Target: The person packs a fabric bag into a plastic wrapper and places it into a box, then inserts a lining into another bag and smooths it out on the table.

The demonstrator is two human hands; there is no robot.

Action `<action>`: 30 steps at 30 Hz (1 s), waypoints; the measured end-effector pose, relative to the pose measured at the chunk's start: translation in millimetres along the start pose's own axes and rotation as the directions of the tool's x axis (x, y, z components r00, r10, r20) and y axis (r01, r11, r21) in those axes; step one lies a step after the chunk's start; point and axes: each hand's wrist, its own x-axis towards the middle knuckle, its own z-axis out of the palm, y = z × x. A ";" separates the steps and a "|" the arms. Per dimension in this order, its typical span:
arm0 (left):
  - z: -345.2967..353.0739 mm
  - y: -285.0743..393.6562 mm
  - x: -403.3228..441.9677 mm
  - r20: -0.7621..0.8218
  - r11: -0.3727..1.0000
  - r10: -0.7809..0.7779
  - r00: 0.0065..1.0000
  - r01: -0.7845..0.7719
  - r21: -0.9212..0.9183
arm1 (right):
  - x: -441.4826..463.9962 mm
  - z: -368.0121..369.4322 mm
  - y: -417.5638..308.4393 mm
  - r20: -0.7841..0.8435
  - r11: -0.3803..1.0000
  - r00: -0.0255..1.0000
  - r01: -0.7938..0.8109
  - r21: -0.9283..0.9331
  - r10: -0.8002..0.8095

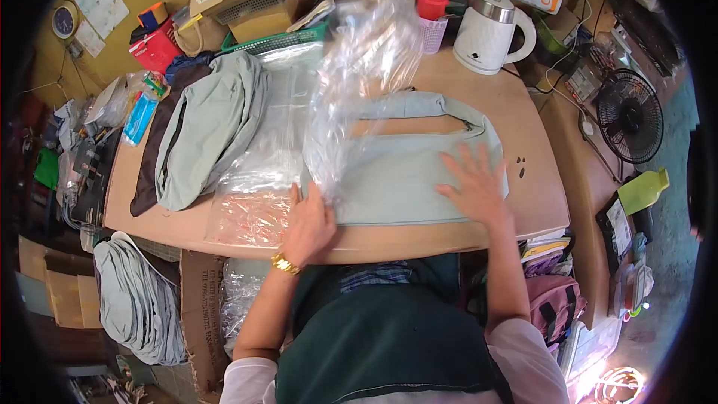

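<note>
A pale green folded garment lies on the table in front of the body, with a strap-like band looped along its far side. My right hand rests on its right part, fingers spread. At the garment's left front corner, my left hand has its fingers closed on the edge of a clear plastic bag. The crumpled, shiny plastic rises over the garment's left end and hides part of it. More clear plastic bags lie flat to the left of and under my left hand.
Left on the table is a pile of pale green garments on dark cloth. A white kettle, a pink cup and a green basket stand along the back. A black fan is at the right.
</note>
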 end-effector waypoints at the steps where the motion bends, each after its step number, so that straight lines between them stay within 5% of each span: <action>1: -0.9 -5.3 -4.3 0.002 1.000 -0.005 1.000 0.005 -0.003 | -7.0 0.7 13.2 0.014 0.990 0.991 -0.136 -0.045 0.137; 3: -4.0 -9.6 -10.1 -0.051 0.960 0.138 0.989 -0.121 0.251 | -14.4 15.6 14.7 -0.037 0.991 0.991 -0.133 -0.029 0.132; 4: -10.2 3.5 -9.6 -0.203 0.917 0.250 0.947 -0.164 0.364 | -18.4 21.8 15.2 -0.090 0.992 0.988 -0.126 -0.018 0.124; 8: -7.2 74.0 5.6 -0.295 0.971 0.241 0.925 -0.230 0.071 | -21.2 30.1 -8.7 -0.100 0.981 0.977 -0.193 -0.030 0.190; 11: 48.8 36.5 32.8 -0.147 0.983 0.156 0.977 -0.138 0.123 | -44.2 21.0 -16.5 -0.102 0.966 0.961 -0.259 0.003 0.258; 13: 45.4 32.7 29.5 -0.261 0.977 0.190 0.946 -0.156 0.145 | -65.7 -11.1 -9.4 0.118 0.980 0.990 0.052 0.194 -0.076; 15: 33.1 42.4 11.7 -0.284 0.946 0.171 0.943 -0.077 0.315 | -82.7 -10.5 2.8 0.088 0.975 0.991 0.076 0.211 -0.096; 17: 36.9 43.9 5.9 -0.242 0.959 0.141 0.960 -0.072 0.273 | -92.9 -12.1 10.2 0.057 0.968 0.989 0.121 0.220 -0.136; 23: 43.0 31.3 10.2 -0.100 0.987 0.080 0.992 -0.065 0.145 | -77.3 -43.2 22.5 -0.343 0.908 0.903 0.350 0.232 -0.260; 25: 54.8 40.8 8.1 -0.125 0.970 0.242 0.962 -0.236 0.057 | -44.4 -89.4 -3.1 -0.521 0.958 0.826 0.282 0.052 -0.215; 27: 49.0 48.2 3.3 -0.009 0.967 0.243 0.970 -0.242 0.081 | -5.3 -116.1 -41.8 -0.444 0.930 0.854 0.352 0.108 -0.272; 29: 33.0 44.7 -1.6 -0.023 0.815 0.043 0.999 -0.049 -0.578 | 33.0 -126.1 -64.9 -0.218 0.901 0.908 0.397 0.175 -0.358; 30: 7.3 32.5 -4.3 -0.144 0.892 -0.028 0.989 -0.040 -0.451 | 51.5 -126.2 -72.9 -0.041 0.895 0.915 0.401 0.198 -0.401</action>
